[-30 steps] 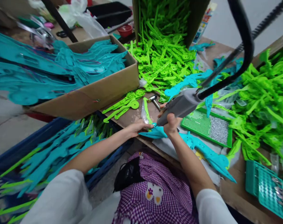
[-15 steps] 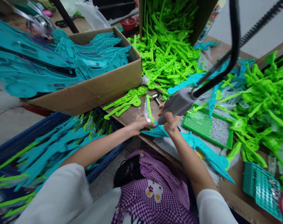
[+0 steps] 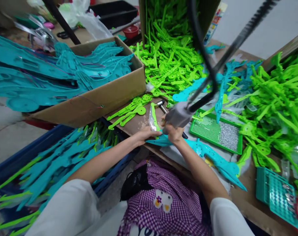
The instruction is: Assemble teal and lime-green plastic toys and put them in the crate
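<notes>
My right hand (image 3: pixel 173 132) is wrapped round a grey electric screwdriver (image 3: pixel 179 114) that hangs from a cable and a coiled spring. Its lower end points down at a long blue plastic part (image 3: pixel 203 149) lying along the bench edge; the tip is hidden by my fingers. My left hand (image 3: pixel 149 132) pinches the left end of that blue part, where a green plastic piece with a clear blade (image 3: pixel 153 118) sticks up. A hammer (image 3: pixel 161 104) lies just behind my hands.
A green tray (image 3: pixel 240 144) of small screws lies to the right, near a teal box (image 3: pixel 274 196). Green parts heap up at the back (image 3: pixel 173 62) and right (image 3: pixel 281 98). A cardboard box (image 3: pixel 95 101) of blue parts stands left, above a blue crate (image 3: pixel 53 131).
The screwdriver and my right hand have shifted slightly left and the tool's body stands nearer upright. The whole view has moved a little. My left hand keeps its hold.
</notes>
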### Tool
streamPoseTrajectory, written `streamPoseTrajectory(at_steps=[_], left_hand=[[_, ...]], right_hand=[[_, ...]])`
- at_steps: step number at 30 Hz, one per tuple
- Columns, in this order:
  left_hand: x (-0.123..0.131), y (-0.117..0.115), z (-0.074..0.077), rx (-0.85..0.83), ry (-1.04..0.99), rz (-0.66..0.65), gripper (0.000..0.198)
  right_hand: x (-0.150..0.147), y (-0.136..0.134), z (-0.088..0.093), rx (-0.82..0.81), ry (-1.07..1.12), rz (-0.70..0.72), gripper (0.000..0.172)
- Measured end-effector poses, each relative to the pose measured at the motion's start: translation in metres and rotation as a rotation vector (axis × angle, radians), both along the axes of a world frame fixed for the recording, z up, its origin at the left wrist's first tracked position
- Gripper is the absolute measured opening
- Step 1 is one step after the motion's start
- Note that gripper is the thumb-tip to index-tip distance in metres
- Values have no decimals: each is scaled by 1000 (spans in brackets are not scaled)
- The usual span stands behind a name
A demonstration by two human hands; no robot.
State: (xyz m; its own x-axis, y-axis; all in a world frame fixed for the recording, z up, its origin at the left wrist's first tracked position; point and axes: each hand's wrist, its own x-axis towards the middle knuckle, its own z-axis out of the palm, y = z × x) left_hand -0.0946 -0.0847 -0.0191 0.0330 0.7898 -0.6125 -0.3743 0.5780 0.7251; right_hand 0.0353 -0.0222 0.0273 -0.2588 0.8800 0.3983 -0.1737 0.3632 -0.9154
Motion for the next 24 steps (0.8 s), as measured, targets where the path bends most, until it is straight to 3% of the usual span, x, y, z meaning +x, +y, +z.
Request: streamPoseTrajectory(at_steps=[3,6,10,14,16,20,24], left_hand=[[-1,-12,12,28,-17,-25,43],[1,-33,15,81,49,75,50],[7,-51,10,144,216,202,61],[10,-38,7,159,264,214,55],[13,-28,7,143,260,280,54],[24,-18,8,137,204,485,53],[30,-14,4,149,208,498,49]], right_hand=[[29,16,20,10,152,-238,55],[80,45,33,132,170,-454,55],[136,91,19,122,24,-601,46],[149,124,-5,117,0,-585,48],[147,133,-13,98,-26,-551,49],[147,140,-21,77,22,-580,50],[151,142,-24,100,25,-578,49]])
